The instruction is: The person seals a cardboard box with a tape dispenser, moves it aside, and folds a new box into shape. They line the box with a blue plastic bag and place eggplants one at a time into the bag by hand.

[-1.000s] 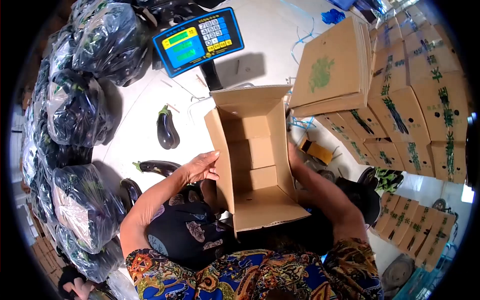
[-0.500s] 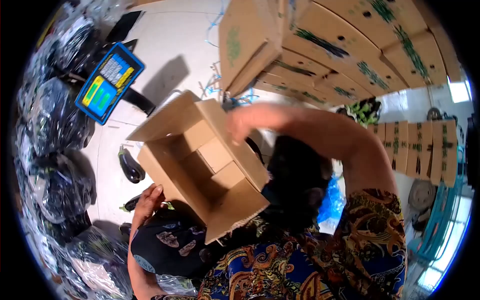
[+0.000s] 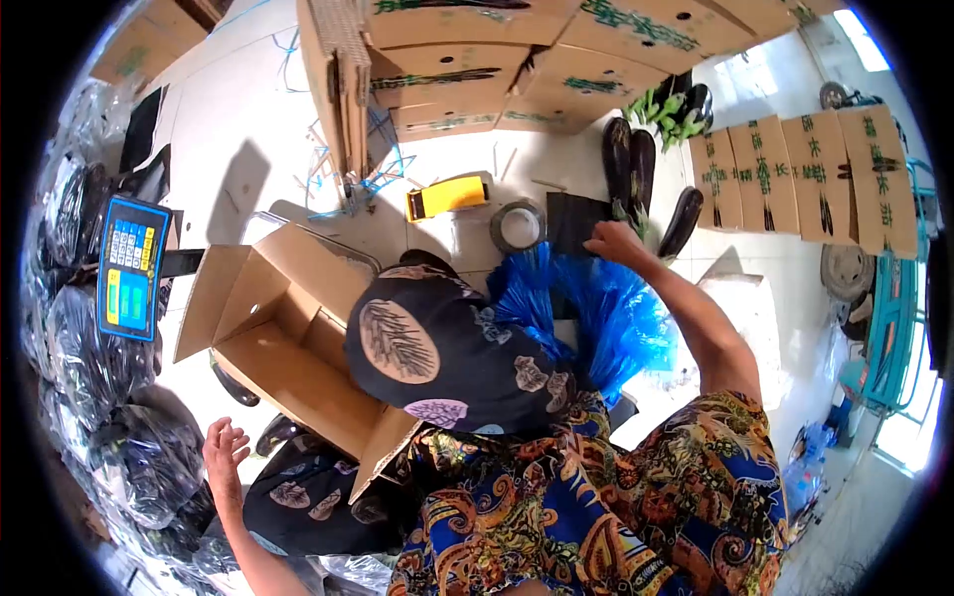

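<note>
My left hand (image 3: 225, 452) is raised beside the box at lower left, fingers apart, holding nothing. An open cardboard box (image 3: 298, 368) rests tilted against my legs with its flaps spread; the part of the inside that shows is bare. My right hand (image 3: 613, 241) is reached forward with curled fingers, at the edge of a black sheet (image 3: 576, 221) and just above blue plastic bags (image 3: 626, 323). Whatever its fingers may grip is hidden. Just right of that hand lies an eggplant (image 3: 680, 224).
A weighing scale display (image 3: 132, 266) stands at left beside bagged eggplants (image 3: 144, 467). Ahead lie a yellow tape dispenser (image 3: 447, 198), a tape roll (image 3: 500, 226) and more eggplants (image 3: 617, 159). Stacked cartons (image 3: 447, 70) line the back; folded cartons (image 3: 830, 184) stand right.
My left hand has let go of the box and opened out to the left. My right hand has moved from the box's far side to the blue bags. The view has turned right.
</note>
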`<state>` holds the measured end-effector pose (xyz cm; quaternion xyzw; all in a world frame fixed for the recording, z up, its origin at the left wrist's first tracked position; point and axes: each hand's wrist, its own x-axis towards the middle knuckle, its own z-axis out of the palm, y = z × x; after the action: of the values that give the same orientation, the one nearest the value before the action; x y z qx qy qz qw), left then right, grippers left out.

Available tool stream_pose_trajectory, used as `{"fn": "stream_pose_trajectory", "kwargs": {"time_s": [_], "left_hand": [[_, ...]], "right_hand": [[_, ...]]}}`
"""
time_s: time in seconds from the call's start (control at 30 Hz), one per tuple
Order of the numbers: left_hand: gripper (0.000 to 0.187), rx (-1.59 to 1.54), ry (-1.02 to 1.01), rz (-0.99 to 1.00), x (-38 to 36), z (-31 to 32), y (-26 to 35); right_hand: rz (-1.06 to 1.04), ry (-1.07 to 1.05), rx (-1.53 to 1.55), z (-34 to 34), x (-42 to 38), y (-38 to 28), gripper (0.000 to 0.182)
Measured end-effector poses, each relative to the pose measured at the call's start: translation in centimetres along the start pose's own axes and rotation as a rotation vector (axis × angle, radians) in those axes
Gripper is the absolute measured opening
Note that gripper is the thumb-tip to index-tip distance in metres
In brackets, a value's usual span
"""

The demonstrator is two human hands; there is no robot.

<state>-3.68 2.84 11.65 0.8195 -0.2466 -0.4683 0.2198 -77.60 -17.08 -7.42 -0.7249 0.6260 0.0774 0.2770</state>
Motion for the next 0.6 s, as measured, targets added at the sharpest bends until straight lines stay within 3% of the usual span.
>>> {"fn": "stream_pose_trajectory", "kwargs": {"time_s": [0.07,0.13,0.2,0.27,0.37,0.47,0.6], "left_hand": [[0.05,0.028,-0.009,0.029,0.1,0.4,1.0],[0.05,0.046,-0.011,0.06,0.3,1.0,2.1],[0.047,0.099,-0.026,0.088,-0.1,2.1,3.9],[0.045,0.158,-0.098,0.099,0.2,2.1,4.5],[0.046,0.233,-0.107,0.099,-0.5,2.1,5.3],[0.047,0.261,-0.077,0.11,-1.9,2.5,6.3],[0.047,0.27,-0.043,0.137,-3.4,2.6,6.8]], "right_hand": [[0.208,-0.05,0.122,2.9,-2.6,1.5,0.038],[0.2,-0.007,0.412,6.3,-5.0,0.1,0.039],[0.265,-0.141,0.523,9.6,-5.4,-2.5,0.04],[0.307,-0.032,0.446,12.1,-5.1,-5.3,0.039],[0.581,0.315,0.271,16.3,-3.8,-7.9,0.036],[0.592,0.24,0.444,18.0,-2.6,-6.8,0.03],[0.44,0.199,0.654,16.4,-2.9,-4.9,0.021]]}}
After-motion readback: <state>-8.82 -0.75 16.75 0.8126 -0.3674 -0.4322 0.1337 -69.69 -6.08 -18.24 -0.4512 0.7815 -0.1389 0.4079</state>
